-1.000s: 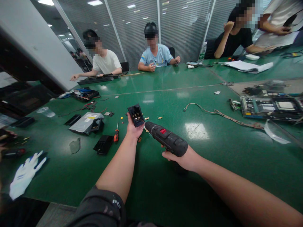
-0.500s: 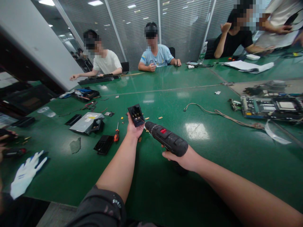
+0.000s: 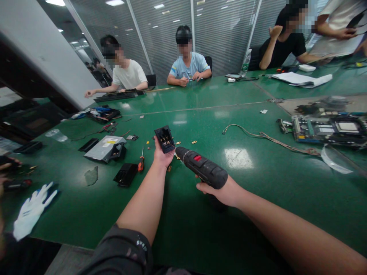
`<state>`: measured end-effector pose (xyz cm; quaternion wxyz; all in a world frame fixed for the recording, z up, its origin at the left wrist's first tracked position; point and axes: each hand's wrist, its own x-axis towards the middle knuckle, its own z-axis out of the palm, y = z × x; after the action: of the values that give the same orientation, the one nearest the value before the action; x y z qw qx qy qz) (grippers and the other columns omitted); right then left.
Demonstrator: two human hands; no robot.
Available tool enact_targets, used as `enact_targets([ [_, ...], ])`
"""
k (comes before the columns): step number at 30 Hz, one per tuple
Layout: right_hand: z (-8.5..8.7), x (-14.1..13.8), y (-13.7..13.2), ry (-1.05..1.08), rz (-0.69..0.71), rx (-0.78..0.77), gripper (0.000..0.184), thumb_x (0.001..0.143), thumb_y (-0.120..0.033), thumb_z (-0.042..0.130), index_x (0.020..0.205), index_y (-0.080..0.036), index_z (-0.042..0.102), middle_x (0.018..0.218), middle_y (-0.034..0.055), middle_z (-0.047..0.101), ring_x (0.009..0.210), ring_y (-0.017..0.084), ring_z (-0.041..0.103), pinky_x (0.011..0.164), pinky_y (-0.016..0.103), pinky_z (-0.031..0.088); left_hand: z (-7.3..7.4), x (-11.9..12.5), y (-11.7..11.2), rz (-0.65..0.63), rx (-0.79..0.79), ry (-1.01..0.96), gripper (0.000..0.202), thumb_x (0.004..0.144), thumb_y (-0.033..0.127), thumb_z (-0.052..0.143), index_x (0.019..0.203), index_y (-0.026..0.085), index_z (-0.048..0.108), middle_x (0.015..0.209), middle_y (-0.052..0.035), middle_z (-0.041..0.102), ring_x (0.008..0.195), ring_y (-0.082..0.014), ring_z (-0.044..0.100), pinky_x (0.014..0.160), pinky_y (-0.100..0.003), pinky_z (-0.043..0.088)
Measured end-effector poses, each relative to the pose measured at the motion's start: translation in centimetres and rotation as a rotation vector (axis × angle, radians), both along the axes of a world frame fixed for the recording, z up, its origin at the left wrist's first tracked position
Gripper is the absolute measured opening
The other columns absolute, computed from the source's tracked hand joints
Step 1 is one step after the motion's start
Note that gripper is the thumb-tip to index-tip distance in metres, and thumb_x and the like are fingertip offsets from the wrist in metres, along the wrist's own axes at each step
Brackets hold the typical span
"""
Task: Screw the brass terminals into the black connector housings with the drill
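My left hand (image 3: 163, 156) holds up a black plastic connector housing (image 3: 164, 139) with brass contacts set in its face. My right hand (image 3: 219, 193) grips a black cordless screwdriver (image 3: 202, 168) with a red button on top. Its bit end sits just right of the housing's lower corner, and I cannot tell whether they touch. Below my left hand, an orange-handled screwdriver (image 3: 140, 162) lies on the table next to a black plastic housing (image 3: 125, 175). Small brass pieces (image 3: 194, 142) are scattered just beyond my right hand.
The green workbench (image 3: 86, 214) holds an optical drive (image 3: 104, 149), a white glove (image 3: 33, 210), a ribbon cable (image 3: 269, 138) and a motherboard (image 3: 327, 130). Several co-workers sit or stand along the far side, with papers (image 3: 301, 79) and a plastic bottle (image 3: 245, 63) nearby.
My hands, the housing and the screwdriver have barely moved. Across the table, the person in the pale blue shirt has drawn their hands closer together.
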<state>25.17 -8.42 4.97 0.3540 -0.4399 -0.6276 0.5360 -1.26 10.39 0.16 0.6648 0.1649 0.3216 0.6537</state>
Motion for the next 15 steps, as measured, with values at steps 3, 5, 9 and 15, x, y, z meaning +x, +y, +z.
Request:
enact_targets([
  [3, 0.16, -0.03, 0.01, -0.006, -0.001, 0.005, 0.025, 0.087, -0.044, 0.08, 0.092, -0.027, 0.062, 0.084, 0.0015, 0.069, 0.075, 0.023, 0.067, 0.07, 0.039, 0.057, -0.23, -0.16, 0.16, 0.0, 0.003, -0.005, 0.067, 0.098, 0.085, 0.087, 0.11, 0.02, 0.085, 0.091, -0.0041, 0.082, 0.074, -0.0178, 0.077, 0.074, -0.029, 0.063],
  [5, 0.2, -0.03, -0.01, -0.006, -0.001, 0.004, 0.026, 0.087, -0.045, 0.08, 0.093, -0.027, 0.063, 0.084, 0.0018, 0.069, 0.075, 0.023, 0.068, 0.07, 0.039, 0.058, -0.39, -0.32, 0.27, -0.01, 0.018, 0.008, 0.066, 0.096, 0.085, 0.089, 0.109, 0.02, 0.085, 0.091, -0.0044, 0.082, 0.075, -0.0179, 0.077, 0.073, -0.029, 0.063],
  [9, 0.14, -0.04, -0.02, -0.012, -0.008, 0.005, 0.027, 0.086, -0.046, 0.08, 0.094, -0.027, 0.063, 0.084, 0.0022, 0.069, 0.074, 0.024, 0.068, 0.069, 0.04, 0.058, -0.66, -0.54, 0.42, -0.024, 0.04, 0.033, 0.063, 0.094, 0.084, 0.092, 0.106, 0.023, 0.086, 0.088, -0.0041, 0.08, 0.076, -0.0195, 0.078, 0.071, -0.031, 0.065],
  [15, 0.09, -0.04, 0.05, -0.008, 0.002, 0.017, 0.025, 0.087, -0.043, 0.08, 0.095, -0.027, 0.063, 0.08, 0.0002, 0.069, 0.072, 0.022, 0.067, 0.069, 0.039, 0.057, -0.86, -0.59, 0.49, -0.029, 0.063, 0.022, 0.065, 0.09, 0.084, 0.096, 0.106, 0.021, 0.085, 0.089, -0.0043, 0.081, 0.074, -0.0181, 0.076, 0.071, -0.03, 0.065],
])
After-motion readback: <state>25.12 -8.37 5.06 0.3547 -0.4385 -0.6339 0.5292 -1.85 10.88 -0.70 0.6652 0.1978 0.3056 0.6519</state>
